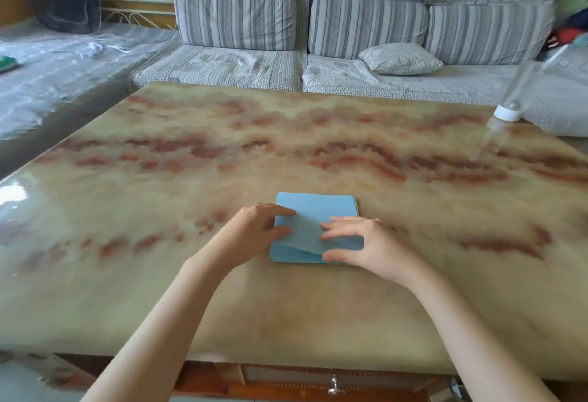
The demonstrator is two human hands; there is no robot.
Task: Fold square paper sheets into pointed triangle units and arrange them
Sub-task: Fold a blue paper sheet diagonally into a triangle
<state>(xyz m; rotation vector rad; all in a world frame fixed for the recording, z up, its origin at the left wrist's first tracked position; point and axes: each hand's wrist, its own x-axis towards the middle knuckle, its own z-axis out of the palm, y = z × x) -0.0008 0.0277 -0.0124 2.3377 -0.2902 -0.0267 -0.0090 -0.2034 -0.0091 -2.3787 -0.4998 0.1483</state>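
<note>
Stack of blue paper (pixel 318 204) lies near-centre on the marble table (pixel 191 290), well apart from every edge. The left hand (pixel 264 230) and right hand (pixel 359 242) both pinch its lifted top sheet (pixel 305 233). White-capped bottle (pixel 508 112) stands far right.

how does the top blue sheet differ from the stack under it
The top sheet is lifted and bowed, held by the left hand and right hand; the stack lies flat on the table. The top sheet is single; the stack shows several layered edges. Both are light blue.
</note>
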